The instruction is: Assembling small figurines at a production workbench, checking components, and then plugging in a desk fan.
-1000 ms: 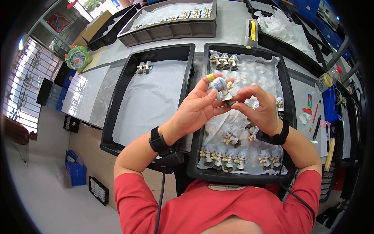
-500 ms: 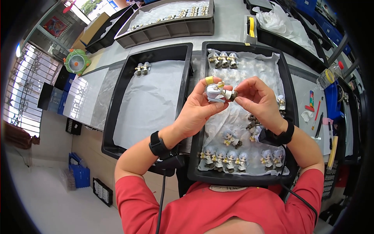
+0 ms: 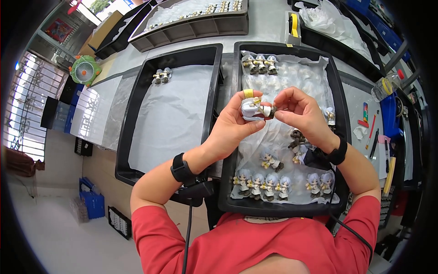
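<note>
Over the right-hand black tray (image 3: 231, 160), a small figurine (image 3: 251, 108) with pale hair, white clothes and dark feet lies sideways between my hands. My left hand (image 3: 230, 123) is closed round its head, with yellow tape on one finger. At the dark feet, my right hand (image 3: 301, 114) pinches with thumb and fingertips. Similar figurines (image 3: 269, 185) stand in a row on the tray's near side, and one figurine (image 3: 271, 160) lies just above them. Three more figurines (image 3: 260, 64) are at the far left corner. Others near my right wrist are partly hidden.
A second black tray (image 3: 124, 146), lined with white sheet, stands at left with two figurines (image 3: 161, 76) in its far corner. Behind is a grey crate (image 3: 191, 32) of small parts. Tape dispenser (image 3: 293, 29), bottle (image 3: 385, 89), pens and a green fan (image 3: 85, 71) lie around.
The figurine has turned slightly in my hands, its head still in the left and feet in the right. The whole view has shifted a little.
</note>
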The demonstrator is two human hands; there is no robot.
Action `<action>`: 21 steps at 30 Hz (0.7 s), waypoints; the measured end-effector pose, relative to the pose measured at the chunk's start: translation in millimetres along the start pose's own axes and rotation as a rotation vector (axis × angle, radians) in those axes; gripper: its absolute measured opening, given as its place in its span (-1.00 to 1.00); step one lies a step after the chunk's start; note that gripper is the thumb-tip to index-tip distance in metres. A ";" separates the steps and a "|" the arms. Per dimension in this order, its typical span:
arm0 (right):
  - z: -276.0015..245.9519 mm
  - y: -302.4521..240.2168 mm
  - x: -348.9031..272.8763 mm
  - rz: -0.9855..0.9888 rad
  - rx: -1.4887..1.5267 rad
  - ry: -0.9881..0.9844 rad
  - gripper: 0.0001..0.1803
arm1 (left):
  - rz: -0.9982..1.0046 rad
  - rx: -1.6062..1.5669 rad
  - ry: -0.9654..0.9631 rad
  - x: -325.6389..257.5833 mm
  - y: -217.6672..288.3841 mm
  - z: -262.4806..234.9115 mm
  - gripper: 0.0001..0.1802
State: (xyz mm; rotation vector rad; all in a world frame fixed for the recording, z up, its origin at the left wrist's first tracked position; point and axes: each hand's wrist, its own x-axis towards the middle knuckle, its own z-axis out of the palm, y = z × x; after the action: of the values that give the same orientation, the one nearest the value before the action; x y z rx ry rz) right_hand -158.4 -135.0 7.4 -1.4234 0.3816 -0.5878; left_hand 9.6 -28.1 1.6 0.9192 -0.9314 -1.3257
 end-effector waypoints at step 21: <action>-241.4 -74.2 -135.7 0.460 -1.121 0.510 -0.88 | -0.117 0.067 0.085 3.2 0.9 9.9 -0.47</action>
State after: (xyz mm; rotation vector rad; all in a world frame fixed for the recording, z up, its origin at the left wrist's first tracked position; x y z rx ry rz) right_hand -417.9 -252.8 37.6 -2.1157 1.5785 -0.3327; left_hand 0.8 -31.4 6.1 1.0874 -0.8717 -1.3494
